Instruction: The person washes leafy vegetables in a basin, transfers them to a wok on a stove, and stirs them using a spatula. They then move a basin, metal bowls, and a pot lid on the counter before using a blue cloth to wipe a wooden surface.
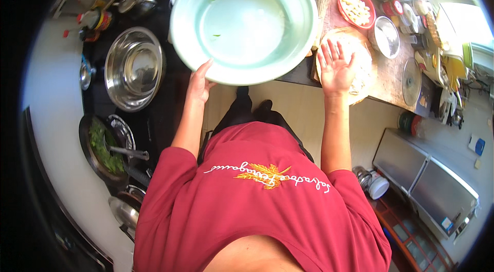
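A large pale green basin fills the top middle, with a few small green bits on its inside. My left hand grips its near left rim, thumb over the edge and the other fingers partly hidden below. To the right of the basin my right hand is open, palm up and fingers spread, holding nothing. Beneath or behind that hand lies a round board, washed out by bright light; I cannot tell what is on it.
At left are a steel bowl and a wok of chopped greens with a ladle. On the right counter stand a red bowl of pale pieces, a small steel bowl, a glass lid and several jars. A steel fridge sits at lower right.
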A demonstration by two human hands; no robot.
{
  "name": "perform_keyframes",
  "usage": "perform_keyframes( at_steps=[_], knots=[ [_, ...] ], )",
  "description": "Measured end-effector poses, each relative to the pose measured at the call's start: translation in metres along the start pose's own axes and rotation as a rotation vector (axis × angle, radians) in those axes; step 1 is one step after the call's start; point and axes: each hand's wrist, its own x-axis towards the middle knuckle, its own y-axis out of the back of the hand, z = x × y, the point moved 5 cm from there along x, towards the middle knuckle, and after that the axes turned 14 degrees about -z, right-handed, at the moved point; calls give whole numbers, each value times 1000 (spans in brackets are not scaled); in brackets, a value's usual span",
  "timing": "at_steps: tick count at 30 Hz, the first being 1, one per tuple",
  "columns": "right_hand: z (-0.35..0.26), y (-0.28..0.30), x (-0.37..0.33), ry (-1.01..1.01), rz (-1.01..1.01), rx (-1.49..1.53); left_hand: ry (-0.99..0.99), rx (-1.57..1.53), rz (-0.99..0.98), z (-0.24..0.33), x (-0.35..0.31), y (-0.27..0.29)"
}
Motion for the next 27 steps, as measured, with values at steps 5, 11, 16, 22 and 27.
perform_keyframes(
  at_steps=[5,11,16,22,27],
  knots=[
    [9,-89,26,-141,-450,615,-95,-89,83,-4,-1,13],
    [90,-61,119,-185,-161,-436,-151,-45,36,-2,2,10],
    [165,-96,116,-93,-542,-2128,-149,4,0,9,-3,6],
    [138,-141,112,-296,-777,-1742,-164,-3,4,12,-3,1],
    [83,-169,110,-475,-851,-1184,-204,-27,33,6,-4,6]
  ],
)
